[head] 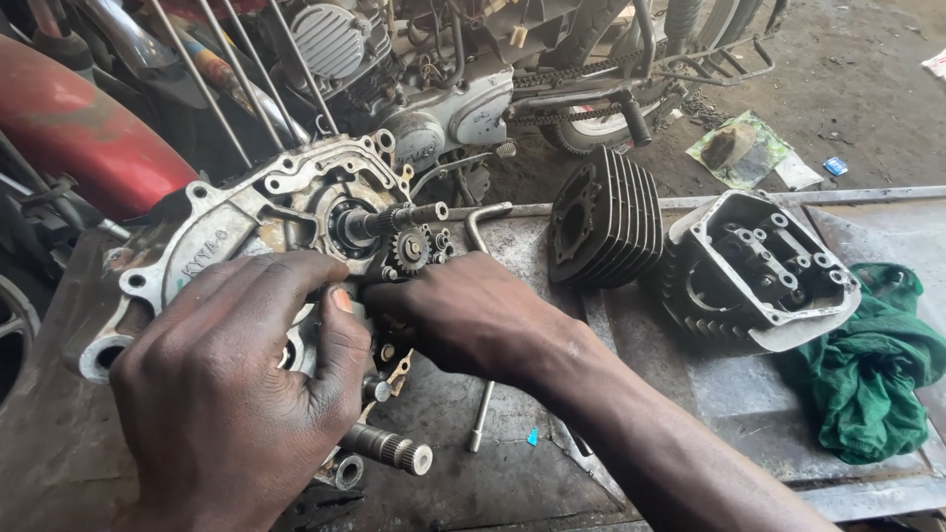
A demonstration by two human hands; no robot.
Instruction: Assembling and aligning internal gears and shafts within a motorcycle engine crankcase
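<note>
A grey aluminium engine crankcase half (232,212) lies on the metal workbench (512,463), with a crankshaft end (404,217) and a small gear (410,248) sticking up from it. My left hand (232,384) rests on the case's near side, thumb pressed toward its middle. My right hand (473,315) reaches in from the right, fingers curled against the case just below the small gear; what they grip is hidden. A splined shaft (389,448) pokes out below my left hand.
A black finned cylinder (606,217) and a cylinder head (759,271) sit on a metal tray (867,488) to the right, beside a green rag (867,369). A bent L-shaped wrench (480,232) lies behind my right hand. A motorcycle engine (443,99) and red fender (89,138) stand behind.
</note>
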